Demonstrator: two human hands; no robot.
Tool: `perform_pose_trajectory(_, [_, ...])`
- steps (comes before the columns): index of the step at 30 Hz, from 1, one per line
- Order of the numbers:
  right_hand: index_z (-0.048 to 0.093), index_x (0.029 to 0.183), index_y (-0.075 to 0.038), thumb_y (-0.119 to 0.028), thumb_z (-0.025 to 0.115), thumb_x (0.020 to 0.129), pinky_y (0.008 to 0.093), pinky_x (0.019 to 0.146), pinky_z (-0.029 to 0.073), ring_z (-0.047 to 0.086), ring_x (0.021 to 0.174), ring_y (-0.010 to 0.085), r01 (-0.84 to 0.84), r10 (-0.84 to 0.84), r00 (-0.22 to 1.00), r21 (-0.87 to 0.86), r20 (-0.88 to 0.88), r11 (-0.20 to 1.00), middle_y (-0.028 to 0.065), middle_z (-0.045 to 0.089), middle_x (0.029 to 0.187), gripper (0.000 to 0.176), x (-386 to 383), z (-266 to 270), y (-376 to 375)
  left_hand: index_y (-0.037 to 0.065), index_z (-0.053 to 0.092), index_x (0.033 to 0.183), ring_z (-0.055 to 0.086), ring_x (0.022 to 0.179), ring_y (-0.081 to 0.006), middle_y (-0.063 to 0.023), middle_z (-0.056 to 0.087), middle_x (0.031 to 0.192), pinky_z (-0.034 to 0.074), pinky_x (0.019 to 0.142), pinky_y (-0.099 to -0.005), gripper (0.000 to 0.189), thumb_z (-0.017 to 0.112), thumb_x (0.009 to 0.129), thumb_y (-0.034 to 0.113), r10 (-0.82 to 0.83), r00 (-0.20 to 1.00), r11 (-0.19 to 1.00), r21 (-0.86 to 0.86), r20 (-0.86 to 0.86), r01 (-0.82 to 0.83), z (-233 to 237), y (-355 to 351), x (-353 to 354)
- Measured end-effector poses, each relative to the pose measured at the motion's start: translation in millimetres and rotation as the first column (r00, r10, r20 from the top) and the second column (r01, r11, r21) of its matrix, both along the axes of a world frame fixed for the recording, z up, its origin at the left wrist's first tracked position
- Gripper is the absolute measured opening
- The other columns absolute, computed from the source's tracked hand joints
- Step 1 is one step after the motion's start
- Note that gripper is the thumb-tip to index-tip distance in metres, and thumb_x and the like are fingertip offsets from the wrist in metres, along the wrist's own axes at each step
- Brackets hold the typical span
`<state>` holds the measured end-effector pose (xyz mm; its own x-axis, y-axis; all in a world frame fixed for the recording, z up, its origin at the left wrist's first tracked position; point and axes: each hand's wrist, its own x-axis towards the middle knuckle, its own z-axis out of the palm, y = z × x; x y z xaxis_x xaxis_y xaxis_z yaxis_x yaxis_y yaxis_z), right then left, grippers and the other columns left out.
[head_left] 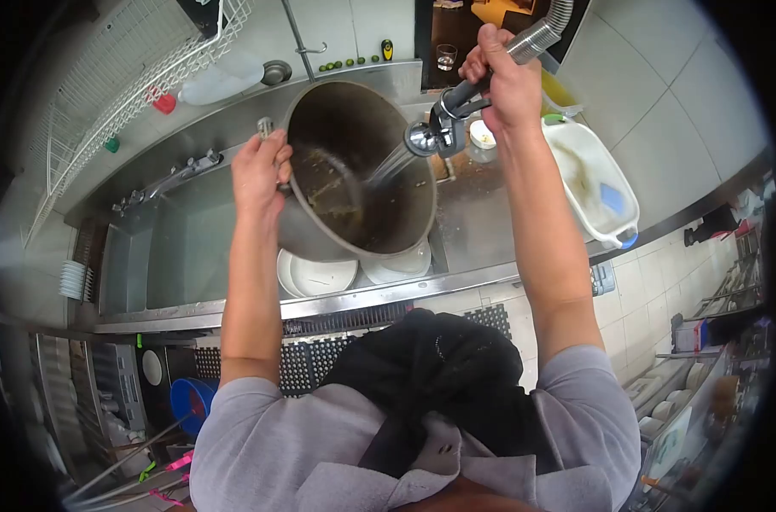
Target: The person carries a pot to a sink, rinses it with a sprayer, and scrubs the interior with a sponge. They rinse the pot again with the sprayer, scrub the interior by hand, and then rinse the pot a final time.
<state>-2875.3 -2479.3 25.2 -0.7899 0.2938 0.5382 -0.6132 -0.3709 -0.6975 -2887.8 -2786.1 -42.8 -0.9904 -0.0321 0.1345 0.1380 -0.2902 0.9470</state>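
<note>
My left hand [262, 166] is wrapped round the side handle of a large metal pot [354, 162], which tilts with its mouth toward me over the sink. Brownish residue shows on the pot's inner wall and bottom. In my right hand [509, 81] is a spray nozzle [439, 124] on a metal hose [542, 38]. Water streams from its head into the pot. Beneath the pot, white plates [320, 276] lie in the sink, partly hidden by it.
Left of the pot is a steel sink basin [192, 239] with a faucet [170, 179]. At right stands a white plastic tub [597, 183] with a blue sponge. A small white-lidded jar [482, 136] sits on the counter. A wire rack [140, 102] hangs at upper left.
</note>
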Motion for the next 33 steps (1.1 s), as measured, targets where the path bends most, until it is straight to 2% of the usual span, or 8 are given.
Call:
perform_pose_trajectory(8, [0.05,0.066,-0.009,-0.019,0.072,0.09,0.0265,0.05,0.036,0.043,0.05,0.0098,0.266,-0.276,0.961,0.246,0.01,0.932,-0.0005,0.048,0.057,0.034,20,16,22,0.003,0.054,0.087,0.046,0.054,-0.0081,-0.0011,0.049,0.067,0.035,0.04,-0.0224,0.01,0.061,0.091,0.008,-0.154,0.985,0.964,0.207,-0.073,0.166,6,93,-3])
perform_pose_trajectory(14, [0.051,0.065,-0.009,-0.021,0.073,0.09,0.0254,0.048,0.035,0.043,0.05,0.0079,0.432,-0.466,0.884,0.438,-0.034,0.788,-0.0018,0.049,0.057,0.035,21,21,59,0.001,0.056,0.093,0.044,0.05,-0.0093,-0.0023,0.05,0.065,0.034,0.04,-0.0231,0.016,0.06,0.094,0.017,-0.229,0.973,0.901,0.371,-0.039,0.227,-26,141,3])
perform_pose_trajectory(18, [0.049,0.066,-0.009,-0.021,0.072,0.09,0.0262,0.049,0.037,0.042,0.05,0.0086,0.495,-0.535,0.843,0.456,-0.046,0.74,-0.0013,0.048,0.057,0.035,21,24,71,0.001,0.056,0.095,0.042,0.048,-0.0096,-0.0019,0.048,0.065,0.033,0.041,-0.0227,0.019,0.061,0.095,0.019,-0.221,0.974,0.856,0.487,0.04,0.174,-56,144,-10])
perform_pose_trajectory(21, [0.055,0.078,-0.008,-0.025,0.072,0.09,0.0284,0.051,0.034,0.038,0.057,0.0052,0.541,-0.579,0.815,0.412,-0.04,0.733,-0.0061,0.046,0.062,0.027,18,35,72,0.003,0.055,0.091,0.036,0.047,-0.0081,-0.001,0.046,0.064,0.029,0.04,-0.023,0.024,0.055,0.099,0.026,-0.248,0.958,0.813,0.569,0.142,0.125,-72,137,-23])
perform_pose_trajectory(25, [0.049,0.068,-0.01,-0.022,0.073,0.09,0.0274,0.049,0.032,0.037,0.055,0.0051,0.559,-0.557,0.821,0.371,-0.125,0.741,-0.007,0.044,0.061,0.034,-5,40,66,0.008,0.052,0.088,0.034,0.045,-0.0081,0.0039,0.043,0.061,0.028,0.043,-0.024,0.025,0.051,0.101,0.029,-0.215,0.94,0.802,0.597,0.265,0.015,-91,115,-50])
perform_pose_trajectory(27, [0.048,0.065,-0.012,-0.02,0.073,0.089,0.0265,0.047,0.031,0.037,0.052,0.0049,0.544,-0.522,0.839,0.297,-0.156,0.785,-0.0063,0.045,0.058,0.035,-20,42,58,0.009,0.051,0.087,0.034,0.044,-0.0085,0.0051,0.042,0.06,0.027,0.045,-0.0243,0.025,0.05,0.101,0.03,-0.198,0.941,0.805,0.593,0.275,-0.005,-101,109,-56])
perform_pose_trajectory(29, [0.05,0.065,-0.012,-0.019,0.072,0.09,0.0253,0.044,0.03,0.039,0.048,0.005,0.503,-0.513,0.858,0.239,-0.024,0.831,-0.0058,0.047,0.056,0.034,-27,47,46,0.01,0.053,0.088,0.032,0.044,-0.0064,0.0075,0.041,0.059,0.027,0.047,-0.0252,0.024,0.048,0.101,0.029,-0.19,0.948,0.837,0.547,0.254,0.021,-102,114,-51])
perform_pose_trajectory(33, [0.051,0.065,-0.012,-0.016,0.07,0.091,0.0238,0.042,0.032,0.042,0.045,0.0059,0.385,-0.379,0.921,0.062,-0.09,0.921,-0.0051,0.048,0.055,0.032,-53,29,35,0.01,0.053,0.089,0.033,0.044,-0.0071,0.0067,0.041,0.059,0.027,0.048,-0.0258,0.025,0.046,0.102,0.03,-0.234,0.948,0.835,0.545,0.214,0.083,-100,121,-51])
